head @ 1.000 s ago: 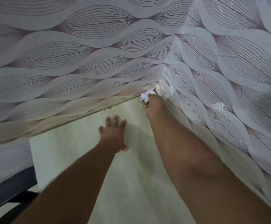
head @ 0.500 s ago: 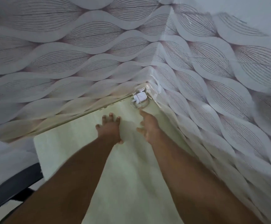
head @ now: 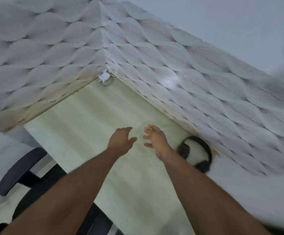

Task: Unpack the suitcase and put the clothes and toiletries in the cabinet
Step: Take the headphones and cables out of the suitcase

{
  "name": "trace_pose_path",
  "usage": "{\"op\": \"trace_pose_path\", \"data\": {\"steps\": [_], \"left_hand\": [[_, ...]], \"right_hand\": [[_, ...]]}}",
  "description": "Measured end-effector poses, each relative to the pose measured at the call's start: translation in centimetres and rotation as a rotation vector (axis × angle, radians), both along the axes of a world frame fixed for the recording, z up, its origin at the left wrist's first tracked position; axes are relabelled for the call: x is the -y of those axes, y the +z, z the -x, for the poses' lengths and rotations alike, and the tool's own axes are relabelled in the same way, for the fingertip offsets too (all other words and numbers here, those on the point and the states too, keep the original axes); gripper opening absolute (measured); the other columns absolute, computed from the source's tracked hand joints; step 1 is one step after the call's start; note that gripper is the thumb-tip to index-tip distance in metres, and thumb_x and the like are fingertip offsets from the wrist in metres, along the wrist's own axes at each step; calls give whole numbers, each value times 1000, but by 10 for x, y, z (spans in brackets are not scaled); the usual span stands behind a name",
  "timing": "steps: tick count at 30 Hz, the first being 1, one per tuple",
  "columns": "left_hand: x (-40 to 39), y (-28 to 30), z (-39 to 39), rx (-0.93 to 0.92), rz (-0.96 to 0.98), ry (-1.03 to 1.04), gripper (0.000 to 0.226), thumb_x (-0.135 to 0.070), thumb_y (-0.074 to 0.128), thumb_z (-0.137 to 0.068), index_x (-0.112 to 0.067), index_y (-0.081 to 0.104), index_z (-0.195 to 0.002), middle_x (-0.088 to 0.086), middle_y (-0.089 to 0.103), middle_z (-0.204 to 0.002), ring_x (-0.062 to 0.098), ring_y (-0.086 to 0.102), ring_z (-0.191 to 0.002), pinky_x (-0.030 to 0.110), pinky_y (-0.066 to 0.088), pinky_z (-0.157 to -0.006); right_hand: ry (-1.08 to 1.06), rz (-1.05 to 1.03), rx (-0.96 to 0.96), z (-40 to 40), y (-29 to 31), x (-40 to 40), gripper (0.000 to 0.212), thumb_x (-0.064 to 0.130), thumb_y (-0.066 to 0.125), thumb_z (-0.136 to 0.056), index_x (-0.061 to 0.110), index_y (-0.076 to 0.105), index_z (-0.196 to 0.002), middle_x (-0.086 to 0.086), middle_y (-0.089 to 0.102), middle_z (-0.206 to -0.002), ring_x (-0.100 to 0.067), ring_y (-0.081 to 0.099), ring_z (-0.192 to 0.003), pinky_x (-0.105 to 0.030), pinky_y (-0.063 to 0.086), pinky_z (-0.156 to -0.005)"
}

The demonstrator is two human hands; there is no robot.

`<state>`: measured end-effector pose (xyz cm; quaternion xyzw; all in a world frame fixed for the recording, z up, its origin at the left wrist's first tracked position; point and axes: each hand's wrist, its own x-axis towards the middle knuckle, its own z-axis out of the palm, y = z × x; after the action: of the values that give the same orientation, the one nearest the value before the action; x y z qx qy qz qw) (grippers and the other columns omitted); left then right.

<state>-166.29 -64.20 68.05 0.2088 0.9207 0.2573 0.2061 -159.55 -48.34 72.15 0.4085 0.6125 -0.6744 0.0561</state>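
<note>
So you've got a pale yellowish-green tabletop (head: 90, 126) pushed right into a corner where two walls meet, both covered in that white leaf-pattern wallpaper (head: 205, 85). Tucked way back in the corner there's a small white charger (head: 105, 76) with its thin cable (head: 107, 83) looped just in front of it. Off to your right, black headphones (head: 196, 154) lie on the table against the wall. Down at lower left, a dark office chair (head: 21, 168) sits beside the table edge, armrest showing.
</note>
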Motion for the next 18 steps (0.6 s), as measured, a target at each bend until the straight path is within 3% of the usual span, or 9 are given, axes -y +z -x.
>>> {"op": "trace_pose_path", "data": {"steps": [5,9,14,18], "left_hand": [[-52,26,-150,-28,-68,-226,65,-55,60,-97,-18,50,-150,6,60,-143,26,51,-133,37,40,-108],[-100,35,-283,-55,-76,-444,66,-57,61,-96,-20,51,-150,4,60,-144,24,52,-134,35,40,-110],[-149,44,-475,-49,-138,-704,64,-54,65,-95,-19,55,-147,3,61,-145,24,54,-134,34,38,-114],[-184,59,-621,-23,-144,-964,69,-62,56,-96,-17,53,-149,6,60,-145,26,54,-134,38,39,-113]], "right_hand": [[-140,-66,-75,-175,26,-43,34,30,63,-101,25,61,-134,0,69,-123,-22,69,-108,-46,60,-90],[-342,-91,-96,-345,33,-74,32,25,64,-99,22,63,-132,-4,70,-121,-23,70,-102,-40,59,-78],[-560,-152,-103,-578,41,-86,37,31,67,-98,25,62,-134,-1,71,-120,-24,71,-106,-43,61,-82],[-818,-179,-67,-747,45,-77,31,33,66,-99,26,65,-130,-4,71,-118,-19,69,-96,-36,59,-72]]}}
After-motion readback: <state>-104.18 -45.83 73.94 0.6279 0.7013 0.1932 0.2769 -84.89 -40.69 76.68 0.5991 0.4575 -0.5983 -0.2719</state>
